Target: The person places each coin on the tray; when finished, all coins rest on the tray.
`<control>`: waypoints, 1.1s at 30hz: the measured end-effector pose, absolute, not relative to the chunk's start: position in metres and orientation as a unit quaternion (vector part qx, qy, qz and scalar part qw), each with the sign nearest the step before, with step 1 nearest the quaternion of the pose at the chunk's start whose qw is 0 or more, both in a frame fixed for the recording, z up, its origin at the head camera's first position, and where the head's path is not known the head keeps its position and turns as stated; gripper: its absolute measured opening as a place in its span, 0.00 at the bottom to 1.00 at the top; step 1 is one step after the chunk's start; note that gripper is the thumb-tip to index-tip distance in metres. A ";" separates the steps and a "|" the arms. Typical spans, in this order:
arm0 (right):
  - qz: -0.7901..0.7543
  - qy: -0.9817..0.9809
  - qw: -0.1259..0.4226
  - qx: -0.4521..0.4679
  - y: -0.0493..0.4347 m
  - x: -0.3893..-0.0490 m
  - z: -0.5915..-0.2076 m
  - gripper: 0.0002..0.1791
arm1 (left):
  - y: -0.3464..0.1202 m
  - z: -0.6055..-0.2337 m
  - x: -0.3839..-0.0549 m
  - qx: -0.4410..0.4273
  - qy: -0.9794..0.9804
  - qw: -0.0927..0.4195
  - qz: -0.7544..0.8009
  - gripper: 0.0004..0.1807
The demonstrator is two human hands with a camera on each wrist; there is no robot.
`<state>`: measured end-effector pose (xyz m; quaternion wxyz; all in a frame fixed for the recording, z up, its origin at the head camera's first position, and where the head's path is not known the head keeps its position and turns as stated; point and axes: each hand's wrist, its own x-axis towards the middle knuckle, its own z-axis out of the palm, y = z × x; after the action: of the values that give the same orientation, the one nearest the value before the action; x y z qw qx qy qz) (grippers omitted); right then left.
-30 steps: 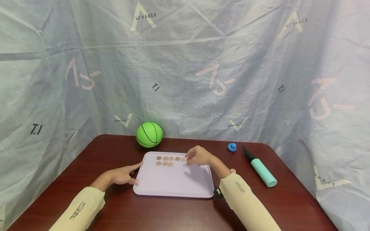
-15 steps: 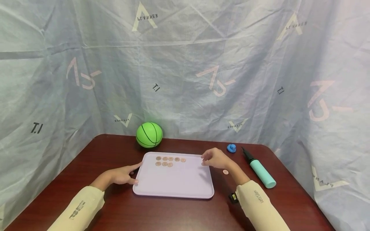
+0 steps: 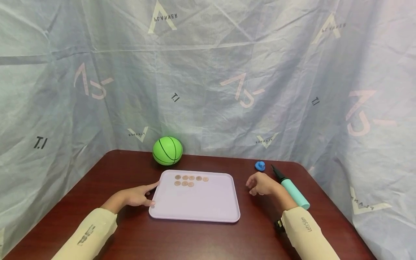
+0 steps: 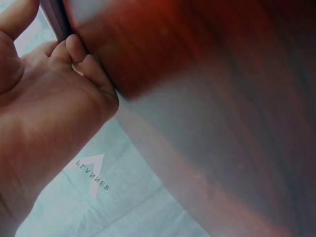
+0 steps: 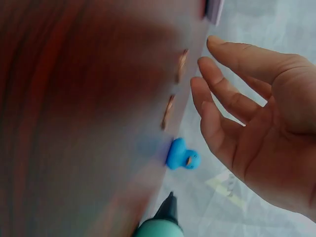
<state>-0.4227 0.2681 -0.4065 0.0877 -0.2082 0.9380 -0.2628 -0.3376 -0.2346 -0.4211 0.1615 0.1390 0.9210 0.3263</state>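
A pale lilac tray (image 3: 195, 204) lies on the table with several copper-coloured coins (image 3: 198, 178) toward its back, a longer row behind a row of three. My left hand (image 3: 138, 196) rests at the tray's left edge, thumb and index finger spread along the rim. In the left wrist view its other fingers (image 4: 91, 74) bend against the table beside the tray. To the right of the tray my right hand (image 3: 262, 184) hovers, fingers loosely bent and holding nothing. Two coins (image 5: 182, 65) lie on the table near its fingertips in the right wrist view; in the head view the hand hides them.
Behind the tray sits a green ball (image 3: 167, 151) with black lines. A blue toy duck (image 3: 260, 166) stands at the back right, near a turquoise hand pump (image 3: 295, 193) with a black nozzle. Grey-white printed sheeting (image 3: 208, 108) surrounds the dark red table (image 3: 182, 240).
My right hand has left the coin at the end of the back row and moved right, off the tray and over the table. My left hand stays at the tray's edge.
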 end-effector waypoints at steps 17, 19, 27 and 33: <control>-0.216 0.941 0.126 -0.229 0.284 -0.433 -0.412 0.06 | -0.236 -0.423 -0.339 0.143 0.920 0.159 0.328 0.52; -0.216 0.940 0.129 -0.231 0.285 -0.433 -0.412 0.06 | -0.235 -0.423 -0.339 0.144 0.919 0.158 0.330 0.52; -0.208 0.948 0.116 -0.208 0.287 -0.431 -0.413 0.08 | -0.234 -0.423 -0.339 0.144 0.919 0.159 0.330 0.52; -0.204 0.950 0.117 -0.204 0.287 -0.429 -0.412 0.08 | -0.234 -0.422 -0.339 0.145 0.919 0.159 0.330 0.52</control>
<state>-0.4290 0.2872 -0.4119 0.1172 -0.2044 0.9501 -0.2044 -0.3392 -0.2342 -0.4219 0.1588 0.1452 0.9191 0.3300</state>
